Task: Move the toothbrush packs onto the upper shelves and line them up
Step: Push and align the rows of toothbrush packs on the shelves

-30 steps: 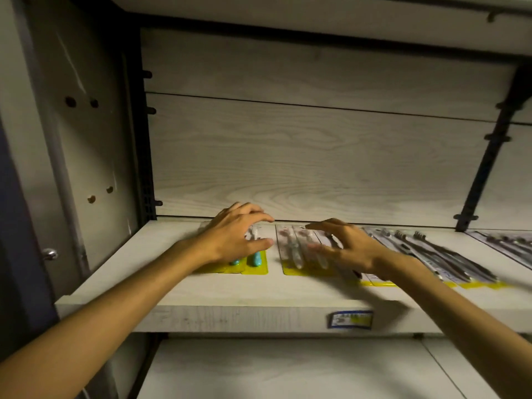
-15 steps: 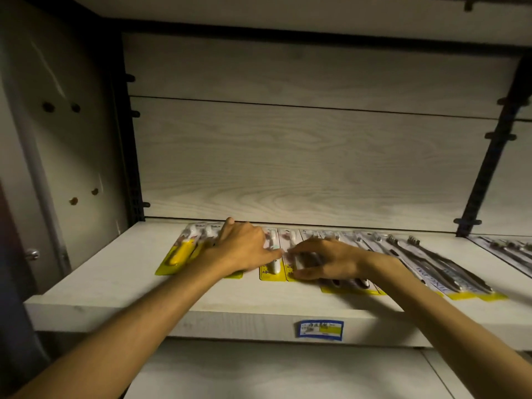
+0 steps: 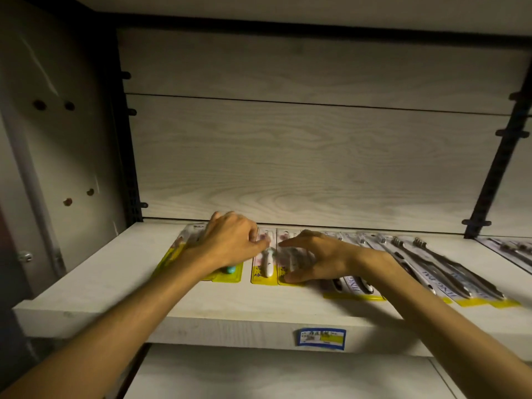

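Note:
Toothbrush packs lie flat in a row on the pale wooden upper shelf [image 3: 95, 286]. My left hand [image 3: 230, 244] rests palm down on the yellow-backed packs [image 3: 227, 276] at the left end, fingers bent over them. A yellow pack with a white brush [image 3: 266, 264] lies between my hands. My right hand [image 3: 315, 257] sits with spread, relaxed fingers on the neighbouring yellow pack [image 3: 288, 279], thumb at its front edge. To the right, several overlapping packs of dark-handled brushes [image 3: 449, 272] fan out toward the shelf's right side.
A blue and yellow price label [image 3: 321, 338] is stuck on the shelf's front edge. Black slotted uprights [image 3: 498, 156] flank the wood-grain back panel. More packs [image 3: 515, 250] lie beyond the right upright. A lower shelf [image 3: 273, 375] shows beneath.
My right hand has opened out and slid slightly right on its pack, uncovering the white-brush pack. My left hand stays on the leftmost packs. The view has shifted a little.

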`<state>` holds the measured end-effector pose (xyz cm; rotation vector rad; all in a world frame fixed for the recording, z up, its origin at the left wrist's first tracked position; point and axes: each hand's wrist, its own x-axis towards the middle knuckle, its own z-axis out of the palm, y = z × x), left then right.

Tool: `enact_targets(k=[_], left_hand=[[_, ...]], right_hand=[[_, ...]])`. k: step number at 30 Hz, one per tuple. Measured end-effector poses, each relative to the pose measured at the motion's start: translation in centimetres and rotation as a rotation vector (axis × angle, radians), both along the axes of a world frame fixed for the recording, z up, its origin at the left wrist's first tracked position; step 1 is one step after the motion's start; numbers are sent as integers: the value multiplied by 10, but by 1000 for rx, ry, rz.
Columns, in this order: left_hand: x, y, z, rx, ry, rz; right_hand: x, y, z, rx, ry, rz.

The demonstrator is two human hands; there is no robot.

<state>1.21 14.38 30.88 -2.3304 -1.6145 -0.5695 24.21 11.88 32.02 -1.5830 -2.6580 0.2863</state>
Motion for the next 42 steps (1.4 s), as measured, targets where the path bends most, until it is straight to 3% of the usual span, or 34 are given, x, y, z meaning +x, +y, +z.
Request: enact_targets(k=[6,11,27,42], left_hand=[[-52,3,0,-242,90,-94],[-62,4,-19,-343,86,-110],[-61,1,-28,-246,-154,-119],[-47,-4,-27,-252,-82,-75]], right_hand=[[-15,0,-9,-67,130,79],[-23,1,-19,-6,57,128],[-44,-1,-24,4,77,102],[-56,-5,-30,32,195,110]])
